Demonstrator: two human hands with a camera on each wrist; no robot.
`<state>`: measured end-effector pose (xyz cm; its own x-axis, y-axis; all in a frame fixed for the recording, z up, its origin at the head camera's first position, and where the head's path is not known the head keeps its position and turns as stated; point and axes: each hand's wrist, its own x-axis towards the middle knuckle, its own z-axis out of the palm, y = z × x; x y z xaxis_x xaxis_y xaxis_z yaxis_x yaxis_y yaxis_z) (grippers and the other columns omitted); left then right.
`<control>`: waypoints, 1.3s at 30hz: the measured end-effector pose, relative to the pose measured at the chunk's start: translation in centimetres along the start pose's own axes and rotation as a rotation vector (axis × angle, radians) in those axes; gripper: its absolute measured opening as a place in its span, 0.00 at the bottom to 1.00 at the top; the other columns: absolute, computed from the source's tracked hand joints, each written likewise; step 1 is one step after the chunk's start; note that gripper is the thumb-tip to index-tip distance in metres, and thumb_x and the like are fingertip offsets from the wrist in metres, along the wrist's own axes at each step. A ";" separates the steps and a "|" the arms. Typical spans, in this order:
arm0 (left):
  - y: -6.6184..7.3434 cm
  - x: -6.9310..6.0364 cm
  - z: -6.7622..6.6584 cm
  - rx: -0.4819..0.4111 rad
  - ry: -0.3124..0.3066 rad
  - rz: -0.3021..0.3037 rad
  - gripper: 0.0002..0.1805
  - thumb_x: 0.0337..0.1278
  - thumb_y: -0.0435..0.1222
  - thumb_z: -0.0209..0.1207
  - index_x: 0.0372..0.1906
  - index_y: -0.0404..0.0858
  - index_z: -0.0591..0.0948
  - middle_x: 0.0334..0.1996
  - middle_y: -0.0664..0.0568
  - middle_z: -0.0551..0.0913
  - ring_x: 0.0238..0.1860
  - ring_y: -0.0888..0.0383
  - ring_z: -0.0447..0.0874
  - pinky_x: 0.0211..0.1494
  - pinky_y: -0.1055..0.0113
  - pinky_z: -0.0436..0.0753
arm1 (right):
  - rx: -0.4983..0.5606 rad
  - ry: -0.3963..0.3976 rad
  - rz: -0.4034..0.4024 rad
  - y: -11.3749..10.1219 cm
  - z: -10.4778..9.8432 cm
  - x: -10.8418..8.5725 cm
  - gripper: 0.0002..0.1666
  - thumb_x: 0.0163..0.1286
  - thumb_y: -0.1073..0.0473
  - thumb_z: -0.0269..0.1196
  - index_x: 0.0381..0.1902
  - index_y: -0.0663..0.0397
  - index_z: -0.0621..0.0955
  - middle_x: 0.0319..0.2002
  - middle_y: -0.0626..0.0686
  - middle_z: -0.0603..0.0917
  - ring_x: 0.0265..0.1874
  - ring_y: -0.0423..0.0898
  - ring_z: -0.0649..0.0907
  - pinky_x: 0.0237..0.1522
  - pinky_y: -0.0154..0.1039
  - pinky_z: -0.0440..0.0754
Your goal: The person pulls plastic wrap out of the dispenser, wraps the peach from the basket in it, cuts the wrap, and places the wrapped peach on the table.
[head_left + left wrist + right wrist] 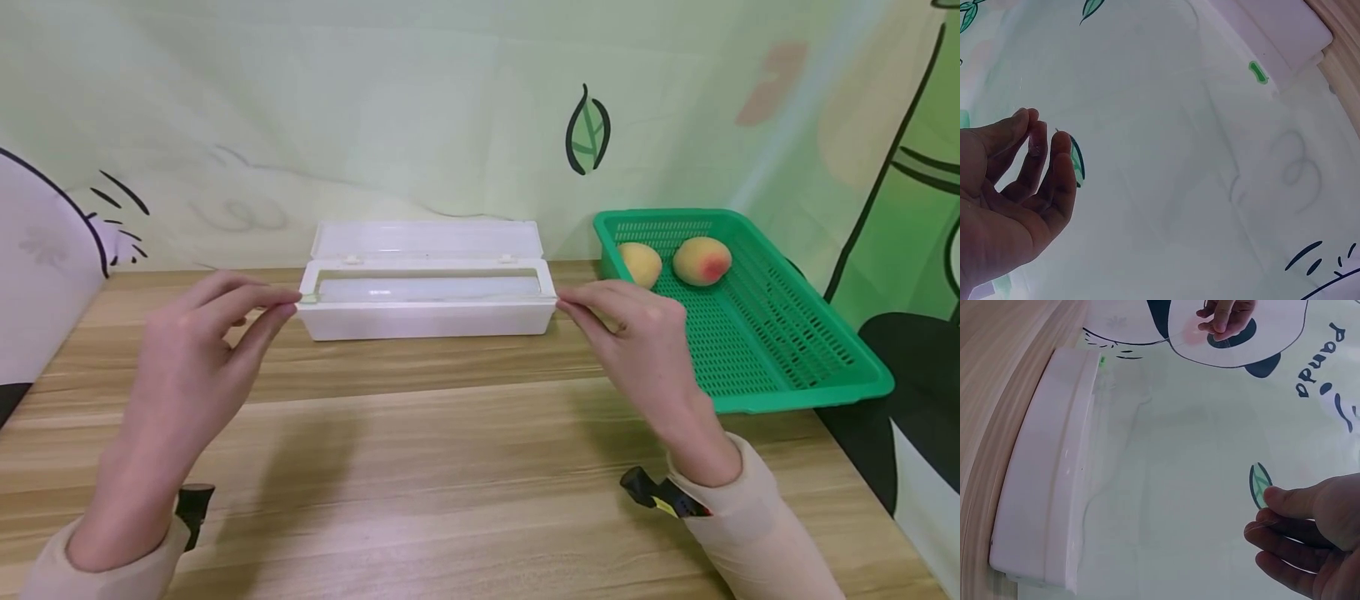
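A white cling film box [427, 321] stands at the back of the table with its clear lid [427, 240] tipped up and back. Through the long opening shows a pale roll [427, 288]. My left hand [198, 346] and right hand [637, 333] are raised, level with the box's two ends in the head view. Each pinches with thumb and forefinger at what looks like an edge of clear cling film, barely visible between them. In the wrist views the left hand [1019, 187] and right hand [1310, 531] are apart from the box.
On the right sits a green plastic basket [795, 400] with two peaches, one yellow [641, 265] and one with a red blush [702, 261]. A printed cloth [420, 125] hangs behind the wooden table [420, 467]. A green slider [1259, 72] marks one end of the box.
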<state>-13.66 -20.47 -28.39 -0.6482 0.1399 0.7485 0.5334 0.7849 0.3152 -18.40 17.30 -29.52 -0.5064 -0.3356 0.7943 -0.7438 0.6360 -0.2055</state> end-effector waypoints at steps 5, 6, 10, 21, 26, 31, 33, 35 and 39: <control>0.3 0.0 -0.3 0.011 -0.002 0.005 0.07 0.57 0.24 0.71 0.41 0.32 0.90 0.36 0.47 0.87 0.31 0.55 0.81 0.31 0.76 0.65 | 0.000 0.005 -0.006 -0.3 -0.2 0.0 0.12 0.58 0.70 0.76 0.42 0.61 0.91 0.37 0.55 0.91 0.38 0.49 0.90 0.40 0.45 0.87; 0.3 0.0 -0.4 0.012 -0.003 0.005 0.07 0.57 0.24 0.71 0.41 0.32 0.90 0.36 0.47 0.87 0.31 0.55 0.81 0.31 0.76 0.65 | -0.001 0.005 -0.007 -0.3 -0.3 0.0 0.12 0.58 0.70 0.76 0.42 0.61 0.91 0.37 0.55 0.91 0.38 0.49 0.90 0.40 0.45 0.87; 0.5 0.0 -0.6 0.006 -0.010 0.017 0.07 0.56 0.24 0.71 0.40 0.32 0.90 0.35 0.48 0.87 0.30 0.57 0.79 0.30 0.76 0.65 | -0.006 0.006 -0.014 -0.5 -0.5 -0.1 0.12 0.58 0.69 0.77 0.41 0.60 0.91 0.37 0.54 0.91 0.36 0.49 0.89 0.38 0.45 0.87; 0.7 -0.5 -1.2 0.026 -0.140 0.060 0.10 0.52 0.22 0.72 0.36 0.38 0.90 0.34 0.55 0.88 0.24 0.62 0.77 0.27 0.78 0.69 | -0.033 -0.080 -0.061 -0.7 -1.2 -0.9 0.12 0.55 0.71 0.78 0.39 0.60 0.91 0.36 0.55 0.91 0.36 0.49 0.90 0.37 0.45 0.87; 0.6 -0.8 -1.5 0.022 -0.239 0.043 0.10 0.53 0.24 0.73 0.36 0.41 0.90 0.34 0.59 0.88 0.28 0.62 0.80 0.32 0.76 0.72 | 0.001 -0.141 -0.084 -0.7 -1.4 -1.6 0.13 0.54 0.72 0.78 0.38 0.60 0.91 0.36 0.53 0.90 0.35 0.47 0.89 0.36 0.42 0.87; 0.2 -1.1 -1.7 0.032 -0.406 0.020 0.09 0.56 0.28 0.72 0.37 0.45 0.90 0.34 0.62 0.87 0.30 0.63 0.82 0.34 0.64 0.79 | 0.034 -0.178 -0.097 -0.6 -1.2 -2.0 0.12 0.55 0.72 0.78 0.37 0.59 0.90 0.35 0.51 0.90 0.35 0.45 0.88 0.35 0.40 0.86; -0.2 -1.1 -1.7 0.028 -0.484 0.009 0.08 0.57 0.28 0.71 0.37 0.46 0.89 0.32 0.64 0.86 0.31 0.63 0.82 0.35 0.59 0.80 | 0.038 -0.199 -0.095 -0.6 -1.1 -2.1 0.11 0.55 0.72 0.78 0.36 0.59 0.90 0.34 0.50 0.90 0.35 0.45 0.88 0.35 0.40 0.86; -0.4 -1.2 -1.6 0.018 -0.568 -0.018 0.08 0.59 0.29 0.70 0.37 0.46 0.89 0.31 0.64 0.85 0.33 0.63 0.82 0.38 0.57 0.81 | 0.041 -0.231 -0.095 -0.6 -1.0 -2.1 0.11 0.55 0.72 0.77 0.35 0.58 0.89 0.34 0.50 0.89 0.34 0.45 0.88 0.35 0.41 0.86; -0.7 -1.3 -0.9 0.001 -0.687 -0.067 0.07 0.60 0.30 0.70 0.36 0.47 0.88 0.32 0.65 0.84 0.34 0.62 0.83 0.40 0.55 0.82 | 0.036 -0.310 -0.092 -0.7 -0.7 -2.3 0.10 0.56 0.71 0.77 0.35 0.57 0.89 0.33 0.49 0.89 0.33 0.44 0.87 0.33 0.40 0.85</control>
<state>-12.74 -21.76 -29.04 -0.8775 0.4413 0.1880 0.4796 0.8059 0.3471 -16.46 18.12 -30.79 -0.5410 -0.5900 0.5994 -0.8048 0.5700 -0.1653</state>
